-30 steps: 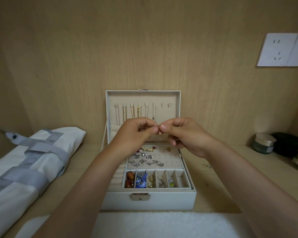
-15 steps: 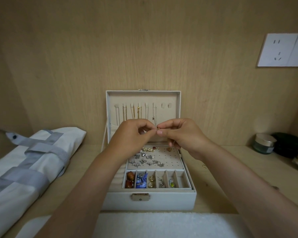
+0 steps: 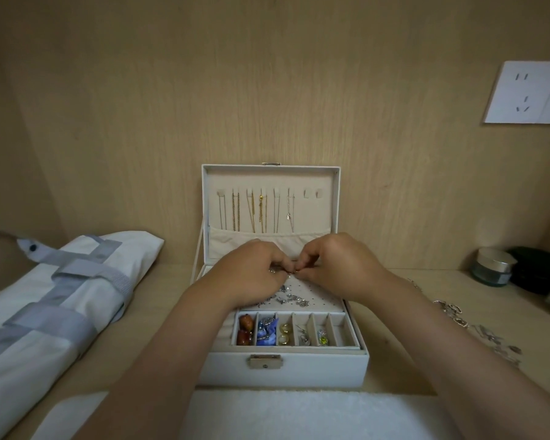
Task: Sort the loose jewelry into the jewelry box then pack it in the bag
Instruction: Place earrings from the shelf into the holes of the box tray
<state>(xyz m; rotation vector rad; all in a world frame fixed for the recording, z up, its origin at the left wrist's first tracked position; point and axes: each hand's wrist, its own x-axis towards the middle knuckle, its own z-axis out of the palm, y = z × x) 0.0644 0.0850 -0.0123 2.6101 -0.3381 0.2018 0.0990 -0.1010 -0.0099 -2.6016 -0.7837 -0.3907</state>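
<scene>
Left hand and right hand meet fingertip to fingertip, curled, pinching a small piece too tiny to tell its direction. Under them sits the open jewelry box, long axis crosswise, clasp toward the person. The bag lies left of the left hand.

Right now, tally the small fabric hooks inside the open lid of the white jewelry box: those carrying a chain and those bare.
Beige fabric hooks each carrying a thin metal chain: 6
Bare beige fabric hooks: 2
Total: 8
</scene>
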